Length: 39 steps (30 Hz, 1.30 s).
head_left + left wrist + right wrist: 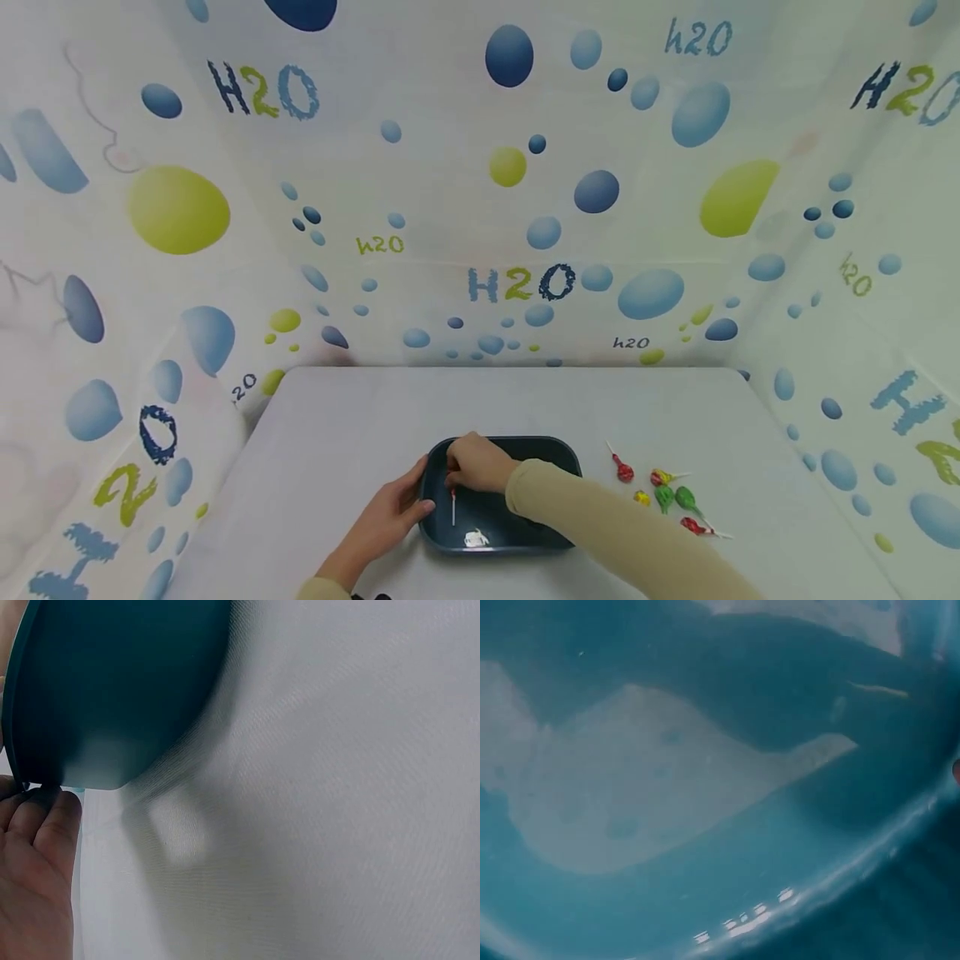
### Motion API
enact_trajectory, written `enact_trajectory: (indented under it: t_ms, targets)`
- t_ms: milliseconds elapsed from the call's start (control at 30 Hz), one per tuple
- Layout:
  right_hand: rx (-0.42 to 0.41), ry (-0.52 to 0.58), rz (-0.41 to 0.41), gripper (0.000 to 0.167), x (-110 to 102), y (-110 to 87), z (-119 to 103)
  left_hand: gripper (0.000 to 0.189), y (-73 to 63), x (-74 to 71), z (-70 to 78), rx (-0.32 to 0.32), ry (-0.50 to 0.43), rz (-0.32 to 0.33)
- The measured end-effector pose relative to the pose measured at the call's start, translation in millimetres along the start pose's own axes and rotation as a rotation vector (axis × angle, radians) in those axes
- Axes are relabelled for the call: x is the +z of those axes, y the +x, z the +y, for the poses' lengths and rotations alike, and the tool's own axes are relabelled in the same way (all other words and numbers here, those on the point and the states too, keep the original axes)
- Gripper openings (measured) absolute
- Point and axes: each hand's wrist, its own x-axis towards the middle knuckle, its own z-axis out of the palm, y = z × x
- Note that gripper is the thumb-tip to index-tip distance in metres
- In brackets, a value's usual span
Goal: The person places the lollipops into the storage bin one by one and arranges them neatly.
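Observation:
A dark blue-green tray (543, 450) lies on the white table. My left hand (390, 512) grips its left rim, thumb over the edge and fingers along the outside. In the left wrist view those fingers (56, 832) reach the wall of the tray (127, 690). Inside the tray, near its left end, my right hand (480, 463) pinches a lollipop (453, 508) by its red-wrapped head, white stick pointing toward me. The right wrist view is mostly the glossy tray floor (802, 832) with reflections; the lollipop is hidden there.
Right of the tray several lollipops lie loose: a red one (624, 471), a red-and-yellow one (660, 477), a yellow one (642, 497), green ones (686, 498) and another red one (693, 526). A patterned curtain (442, 183) surrounds the table (352, 408).

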Motion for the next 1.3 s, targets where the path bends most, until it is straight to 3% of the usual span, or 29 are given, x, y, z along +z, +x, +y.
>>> enact_trajectory:
  t_ms: [467, 1300]
  targets:
    - [0.066, -0.128, 0.065, 0.013, 15, 12.1, -13, 0.072, 2.6, -1.5, -2.7, 0.028, -0.023, -0.019]
    - [0.006, -0.066, 0.067, 0.012, 13, 5.3, -4, 0.074, 4.1, -1.2, -3.5, 0.011, -0.055, -0.044]
